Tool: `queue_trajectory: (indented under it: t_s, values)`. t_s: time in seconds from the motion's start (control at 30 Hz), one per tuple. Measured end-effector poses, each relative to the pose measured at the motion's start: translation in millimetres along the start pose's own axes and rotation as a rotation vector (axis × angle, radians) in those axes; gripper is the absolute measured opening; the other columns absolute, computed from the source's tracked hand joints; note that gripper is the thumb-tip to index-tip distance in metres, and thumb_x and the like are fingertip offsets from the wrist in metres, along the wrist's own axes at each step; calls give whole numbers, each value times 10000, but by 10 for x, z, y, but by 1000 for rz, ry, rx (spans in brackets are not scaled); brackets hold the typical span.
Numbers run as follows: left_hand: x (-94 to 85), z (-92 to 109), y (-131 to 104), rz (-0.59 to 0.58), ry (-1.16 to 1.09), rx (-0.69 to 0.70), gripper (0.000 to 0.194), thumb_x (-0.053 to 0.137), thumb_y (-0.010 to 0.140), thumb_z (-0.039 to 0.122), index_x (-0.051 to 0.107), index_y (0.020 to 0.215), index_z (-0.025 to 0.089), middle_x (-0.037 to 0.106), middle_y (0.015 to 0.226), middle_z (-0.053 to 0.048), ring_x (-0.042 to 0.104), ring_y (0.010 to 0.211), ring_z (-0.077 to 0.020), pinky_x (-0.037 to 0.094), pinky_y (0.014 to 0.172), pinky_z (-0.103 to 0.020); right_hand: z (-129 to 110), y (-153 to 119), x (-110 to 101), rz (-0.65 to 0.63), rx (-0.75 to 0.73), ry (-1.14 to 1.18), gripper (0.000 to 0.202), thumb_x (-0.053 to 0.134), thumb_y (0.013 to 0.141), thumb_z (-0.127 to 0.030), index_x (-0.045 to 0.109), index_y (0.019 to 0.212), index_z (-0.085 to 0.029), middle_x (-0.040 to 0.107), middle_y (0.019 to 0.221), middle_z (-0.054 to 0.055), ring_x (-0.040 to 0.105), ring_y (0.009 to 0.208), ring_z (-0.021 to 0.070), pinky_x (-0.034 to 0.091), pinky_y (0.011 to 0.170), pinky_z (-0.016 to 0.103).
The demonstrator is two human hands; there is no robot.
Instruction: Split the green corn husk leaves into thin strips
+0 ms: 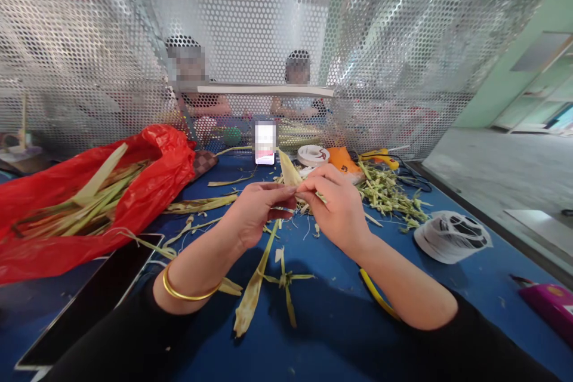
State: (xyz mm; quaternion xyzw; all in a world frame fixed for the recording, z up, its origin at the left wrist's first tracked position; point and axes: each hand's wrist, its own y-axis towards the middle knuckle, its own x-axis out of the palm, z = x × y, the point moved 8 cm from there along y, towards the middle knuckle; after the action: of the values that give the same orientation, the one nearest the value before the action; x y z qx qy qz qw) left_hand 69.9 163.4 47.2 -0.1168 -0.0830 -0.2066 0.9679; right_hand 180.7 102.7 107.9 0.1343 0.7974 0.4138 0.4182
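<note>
Both hands meet above the middle of the blue table [322, 322], fingertips touching. My left hand [257, 212] is closed in a pinch on a pale dried leaf strip [289, 170], whose wide end rises behind the fingers. My right hand [335, 206] pinches at the same spot; its fingertips hide what lies between them. Below the hands rest a small knotted piece of leaf strips [285, 279] and a long leaf with a brown-spotted end [248, 310].
A red plastic bag [156, 191] of leaves lies left, beside a dark flat tablet [89, 310]. A lit phone [265, 143] stands ahead. Right are knotted leaf pieces [389, 194], a white spool [452, 237] and a purple object [548, 304]. Two people sit behind a perforated metal screen [250, 30].
</note>
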Motion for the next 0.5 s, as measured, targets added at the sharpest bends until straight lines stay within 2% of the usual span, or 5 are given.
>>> queue_trajectory:
  t_s: [0.17, 0.33, 0.4, 0.5]
  values:
    - [47, 48, 10, 13, 147, 135, 186, 740, 647, 329, 734, 691, 149, 664, 646, -42, 579, 636, -131, 444, 648, -259, 74, 38, -4, -83, 167, -9, 138, 623, 780, -103, 604, 681, -197, 596, 771, 19, 562, 735, 173, 418, 684, 315]
    - [82, 71, 0, -2, 168, 195, 202, 735, 669, 352, 733, 685, 150, 658, 639, -34, 561, 646, -132, 440, 668, -264, 193, 35, -23, -65, 294, 82, 139, 650, 734, -94, 577, 671, -194, 604, 785, 15, 580, 752, 170, 437, 719, 322]
    - [87, 83, -6, -7, 179, 215, 184, 728, 682, 339, 736, 688, 155, 653, 636, -28, 549, 640, -125, 436, 667, -257, 288, 13, 2, -56, 389, 156, 134, 677, 713, -121, 567, 724, -197, 620, 779, 10, 592, 736, 167, 450, 721, 327]
    - [96, 106, -15, -9, 203, 243, 172, 714, 702, 338, 744, 705, 169, 651, 637, -20, 538, 632, -119, 427, 661, -247, 406, -32, 74, -42, 528, 338, 291, 697, 682, -145, 545, 923, -203, 661, 827, 17, 619, 716, 163, 476, 701, 324]
